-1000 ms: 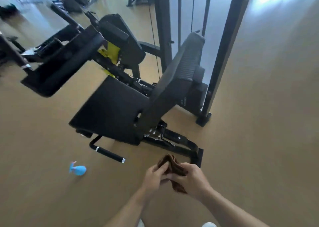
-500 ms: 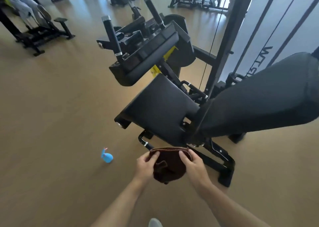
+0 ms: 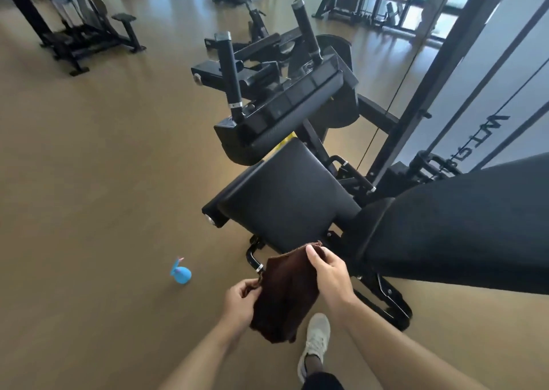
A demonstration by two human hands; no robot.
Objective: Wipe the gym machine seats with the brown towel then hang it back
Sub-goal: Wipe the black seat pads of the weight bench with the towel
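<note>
Brown towel [image 3: 286,296] is pinched by left hand [image 3: 240,300] and right hand [image 3: 329,274] fingers, spread just short of seat [image 3: 285,199], presumably for wiping.

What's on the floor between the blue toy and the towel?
Nothing: in the head view, only bare floor separates the blue toy from the towel, which the left hand and right hand hold.

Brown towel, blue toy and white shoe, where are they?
brown towel [image 3: 286,294], head view, middle of the hanging cloth.
blue toy [image 3: 181,274], head view, its round body.
white shoe [image 3: 315,337], head view, its laced top.
</note>
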